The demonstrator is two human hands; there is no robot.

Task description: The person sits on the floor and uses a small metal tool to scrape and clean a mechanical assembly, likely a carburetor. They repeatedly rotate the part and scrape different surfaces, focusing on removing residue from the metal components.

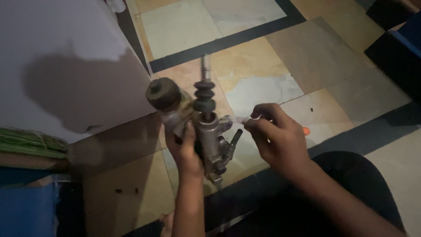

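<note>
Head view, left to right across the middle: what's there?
Green bundle → left hand gripping the metal cylinder assembly → small white piece → right hand pinching it → orange speck on the floor.

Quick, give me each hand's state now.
Left hand: closed around the metal cylinder.
Right hand: pinching a white strip.

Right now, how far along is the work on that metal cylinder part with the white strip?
Done: nothing finished shows. In hand: the left hand grips the metal cylinder assembly upright, rubber boot and dark cap on. The right hand pinches a white strip by its side fitting. Left: the strip is still mostly loose.
</note>
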